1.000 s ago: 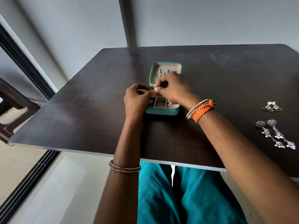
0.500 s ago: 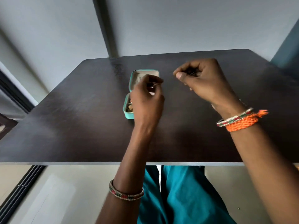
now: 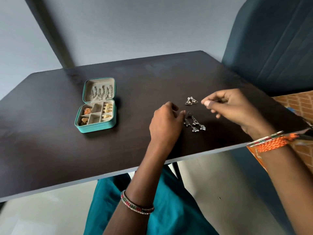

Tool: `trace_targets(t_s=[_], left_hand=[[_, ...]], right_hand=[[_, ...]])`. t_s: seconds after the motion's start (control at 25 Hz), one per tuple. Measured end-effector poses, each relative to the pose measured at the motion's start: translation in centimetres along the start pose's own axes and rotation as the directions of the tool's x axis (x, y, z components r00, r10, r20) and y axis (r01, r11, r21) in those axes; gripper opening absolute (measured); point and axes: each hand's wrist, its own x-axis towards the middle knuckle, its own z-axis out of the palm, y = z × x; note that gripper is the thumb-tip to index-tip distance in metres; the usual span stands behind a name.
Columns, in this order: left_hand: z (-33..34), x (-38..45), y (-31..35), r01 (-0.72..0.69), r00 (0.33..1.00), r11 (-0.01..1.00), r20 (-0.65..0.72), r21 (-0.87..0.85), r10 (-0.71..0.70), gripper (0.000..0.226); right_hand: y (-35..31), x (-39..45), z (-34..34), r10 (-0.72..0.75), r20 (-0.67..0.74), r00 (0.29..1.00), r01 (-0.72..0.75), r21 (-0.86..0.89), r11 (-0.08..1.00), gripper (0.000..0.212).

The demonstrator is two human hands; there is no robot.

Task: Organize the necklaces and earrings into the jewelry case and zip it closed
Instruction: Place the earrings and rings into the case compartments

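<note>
Jewelry case (image 3: 96, 106) open on surface (image 3: 50, 141), far left. Left hand (image 3: 165, 122) grip loosely curled beside dangling earrings (image 3: 194, 122), partly hiding them. Right hand (image 3: 227, 106) grip pinched; contents indiscernible.

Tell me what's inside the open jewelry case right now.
The jewelry case holds silver hoop earrings in its lid and gold pieces in the right and left tray compartments; the two middle compartments look empty. Nothing covers it, though fine detail is too small to tell.
</note>
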Motion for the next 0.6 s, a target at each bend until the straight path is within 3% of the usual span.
trace_targets(t_s=[0.12,0.2,0.32,0.44,0.6], left_hand=[[0.3,0.3,-0.1,0.001,1.0,0.994,0.004,0.107,-0.002,0.015],[0.4,0.3,0.0,-0.012,1.0,0.992,-0.012,0.126,0.013,0.008],[0.4,0.5,-0.2,-0.087,0.995,0.995,-0.039,0.054,0.089,0.003],[-0.3,0.9,-0.4,-0.125,0.992,0.968,-0.019,-0.217,0.124,0.007],[-1.7,0.7,-0.5,-0.138,0.99,0.846,-0.056,-0.515,0.128,0.01]], right_hand=[[1.3,0.5,2.4,-0.013,0.025,1.0,0.014,-0.064,0.998,0.002],[1.6,1.0,3.4,-0.032,0.019,0.999,0.034,-0.123,0.992,0.006],[1.6,1.1,4.1,-0.033,0.002,0.999,0.033,-0.185,0.982,0.01],[0.5,0.4,4.2,-0.048,-0.022,0.999,0.049,0.074,0.996,0.015],[-2.3,-1.0,3.8,-0.068,0.002,0.998,0.063,0.379,0.923,0.013]])
